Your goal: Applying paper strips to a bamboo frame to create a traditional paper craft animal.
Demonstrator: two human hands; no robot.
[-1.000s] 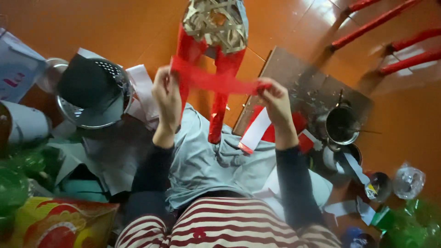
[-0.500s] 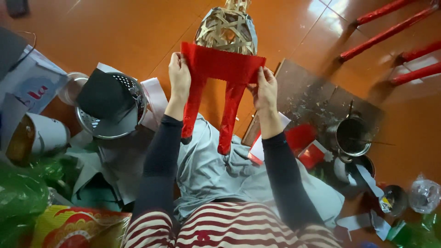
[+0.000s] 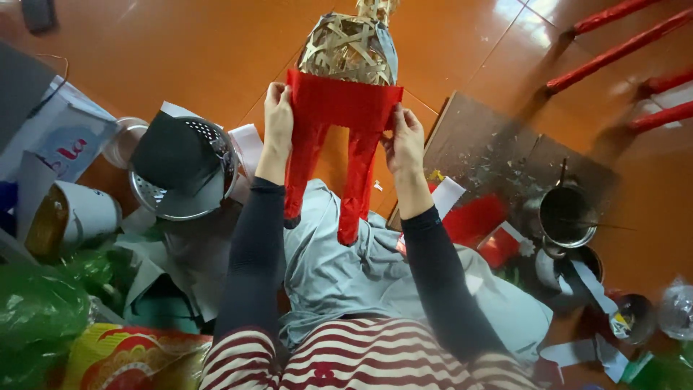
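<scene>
Nearest, a grey cloth (image 3: 339,274) is lying across the lap. Above it, the left hand (image 3: 276,115) and right hand (image 3: 405,139) are each pinching an upper corner of the red paper piece (image 3: 339,126), its two strips hanging down. Just beyond, the paper is touching the woven bamboo frame (image 3: 350,50) standing on the orange floor (image 3: 180,50).

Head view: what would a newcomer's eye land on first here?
First, the bright red paper sheet at centre top, pressed by the left hand and right hand against a woven bamboo frame; two red strips hang below it. Next, the metal colander on the left, and the red poles lying on the orange floor at upper right.
</scene>
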